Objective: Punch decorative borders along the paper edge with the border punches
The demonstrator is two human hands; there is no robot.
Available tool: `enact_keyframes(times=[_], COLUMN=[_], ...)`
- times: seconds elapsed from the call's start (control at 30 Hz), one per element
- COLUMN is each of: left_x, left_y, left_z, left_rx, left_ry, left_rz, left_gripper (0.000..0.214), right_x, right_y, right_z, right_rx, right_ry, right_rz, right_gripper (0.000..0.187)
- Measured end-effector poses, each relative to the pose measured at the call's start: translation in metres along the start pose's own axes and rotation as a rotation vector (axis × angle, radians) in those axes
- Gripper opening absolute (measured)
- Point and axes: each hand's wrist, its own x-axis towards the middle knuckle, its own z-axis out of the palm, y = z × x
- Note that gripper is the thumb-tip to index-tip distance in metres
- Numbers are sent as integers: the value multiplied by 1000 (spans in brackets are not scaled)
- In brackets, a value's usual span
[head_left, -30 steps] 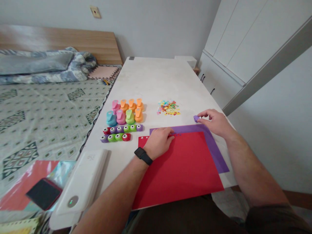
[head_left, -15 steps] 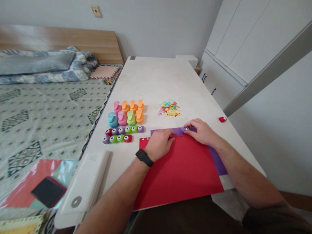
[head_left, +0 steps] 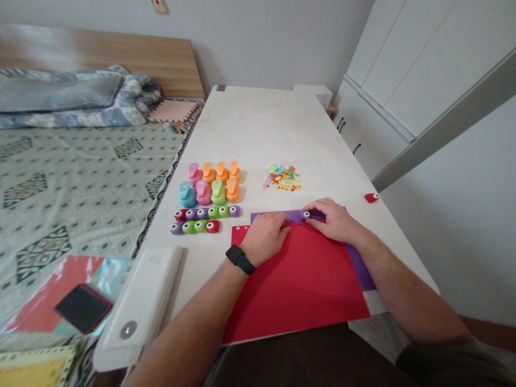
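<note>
A red sheet of paper [head_left: 298, 285] lies in front of me over a purple sheet [head_left: 365, 271], whose far strip shows beyond it. Small cut-outs run along the red sheet's far edge. My left hand [head_left: 266, 235], with a dark watch on the wrist, has its fingers curled and closed at that edge, gripping the paper. At the same edge, just to the right, my right hand [head_left: 332, 219] holds a small purple paper punch [head_left: 306, 215] between thumb and fingers. The punch's white top button faces up. Its slot is hidden from view.
Larger colored punches [head_left: 218, 192] and rows of small punches [head_left: 200, 226] stand left on the white table [head_left: 258, 123]. Confetti [head_left: 282, 177] is heaped beyond the papers. A red punch [head_left: 371, 198] lies at the right edge. A long white device [head_left: 145, 301] sits front left, beside the bed [head_left: 88, 177].
The purple punch has tipped so its white button now points upward, and my right fingers have shifted slightly around it. My left hand stays at the paper's edge. The view has tilted a little.
</note>
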Motion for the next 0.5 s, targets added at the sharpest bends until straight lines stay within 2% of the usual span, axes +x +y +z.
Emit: enact_keyframes(times=[0.5], left_x=[0], left_y=[-2], left_z=[2], left_rx=[-3], left_ry=[6], left_rz=[1], left_gripper=[15], right_x=[-4], right_y=[-3], right_z=[-2], right_rx=[36], right_ry=[39], right_rz=[-5], right_gripper=[20])
